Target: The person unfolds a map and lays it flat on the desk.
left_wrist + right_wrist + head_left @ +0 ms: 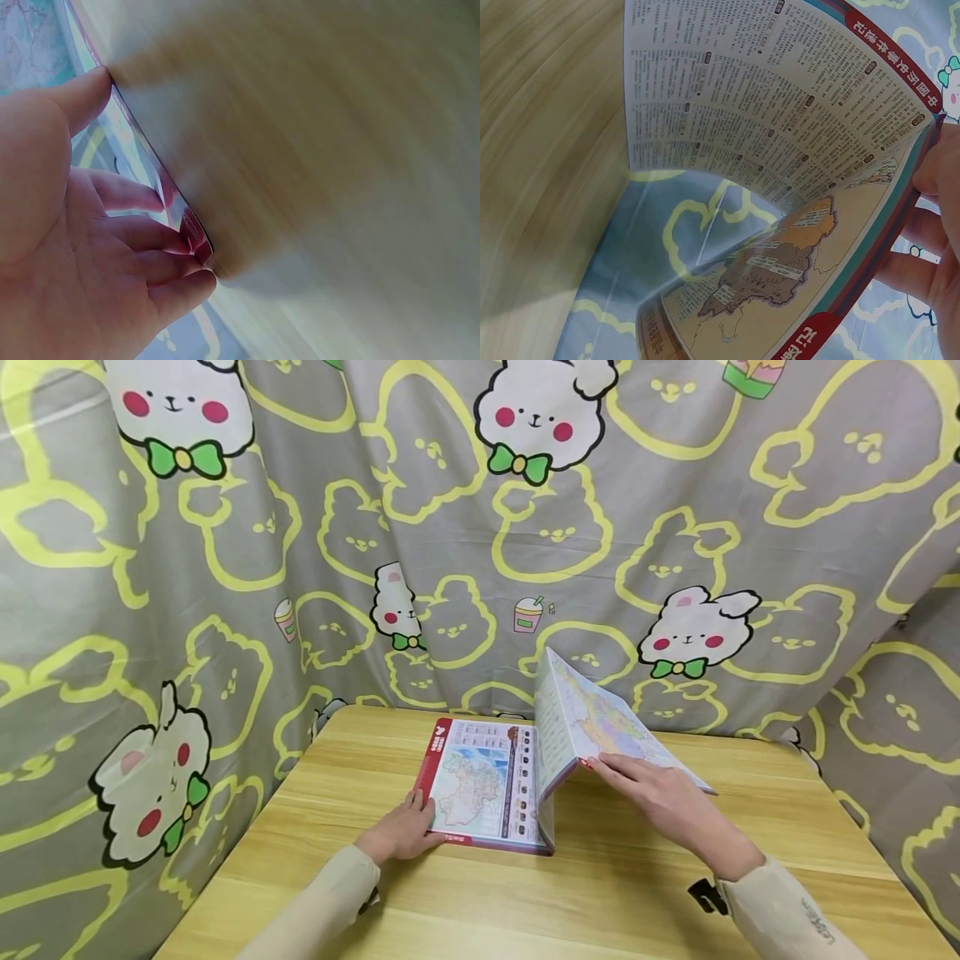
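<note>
A folding map (468, 789) with a red border lies on the table, its left part flat with a small map and rows of text. Its right part stands up in a tent-like fold, a coloured map panel (611, 718) facing outward. My left hand (397, 828) rests at the flat part's lower left corner; in the left wrist view its thumb and fingertips touch the edge. My right hand (667, 797) pinches the near edge of the raised panel. The right wrist view looks between the lifted leaves, onto printed text (742, 97) and another map (769, 270).
The wooden table (637, 893) extends around the map on all sides. A grey curtain (450, 543) with yellow outlines and white cartoon animals hangs behind the table and along both sides.
</note>
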Available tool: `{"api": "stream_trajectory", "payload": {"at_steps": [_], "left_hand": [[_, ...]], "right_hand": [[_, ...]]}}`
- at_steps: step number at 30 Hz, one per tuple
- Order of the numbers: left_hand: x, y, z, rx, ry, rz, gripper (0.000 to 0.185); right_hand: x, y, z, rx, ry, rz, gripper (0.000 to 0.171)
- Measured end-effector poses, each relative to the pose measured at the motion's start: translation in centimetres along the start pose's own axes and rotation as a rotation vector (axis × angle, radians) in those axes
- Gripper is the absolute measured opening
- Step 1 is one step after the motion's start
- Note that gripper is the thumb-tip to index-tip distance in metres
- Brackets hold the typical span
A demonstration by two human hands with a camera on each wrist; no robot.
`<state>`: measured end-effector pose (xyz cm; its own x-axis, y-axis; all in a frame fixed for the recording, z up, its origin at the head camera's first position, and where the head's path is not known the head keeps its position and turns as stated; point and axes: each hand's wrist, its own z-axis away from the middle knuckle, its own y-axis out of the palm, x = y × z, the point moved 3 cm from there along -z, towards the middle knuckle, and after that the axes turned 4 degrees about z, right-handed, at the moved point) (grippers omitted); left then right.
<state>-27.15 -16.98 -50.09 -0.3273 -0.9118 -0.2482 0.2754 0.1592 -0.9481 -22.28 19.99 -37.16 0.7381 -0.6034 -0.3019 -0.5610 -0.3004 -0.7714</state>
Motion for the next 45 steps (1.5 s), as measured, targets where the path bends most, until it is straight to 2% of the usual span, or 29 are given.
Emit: {"api": "stream_trajectory", "payload": {"at_steps": [1,4,8,23,32,45], "left_hand": [[0.1,0.0,0.0,0.0,-0.001,0.002,0.075],[0.3,-0.2,0.1,0.001,0.0,0.001,0.075],[0.6,-0.5,0.3,0.01,-0.003,0.003,0.074],[2.2,-1.4,0.6,0.032,-0.001,0.02,0.072],[3.3,-1.6,0.8,0.039,-0.03,0.049,0.073],[4.6,-2.1,1.1,0.043,-0.08,0.102,0.074]], "right_hand": [[0.0,-0.1,0.1,-0.001,-0.001,-0.002,0.051],[-0.1,-0.2,0.2,-0.009,0.002,0.004,0.04],[-0.2,-0.4,0.4,-0.025,0.014,0.02,0.055],[-0.5,-0.6,1.3,-0.044,0.02,0.037,0.052],[-0.6,-0.7,1.8,-0.046,0.032,0.045,0.051],[-0.7,-0.5,2.8,-0.007,0.063,0.044,0.052]]}}
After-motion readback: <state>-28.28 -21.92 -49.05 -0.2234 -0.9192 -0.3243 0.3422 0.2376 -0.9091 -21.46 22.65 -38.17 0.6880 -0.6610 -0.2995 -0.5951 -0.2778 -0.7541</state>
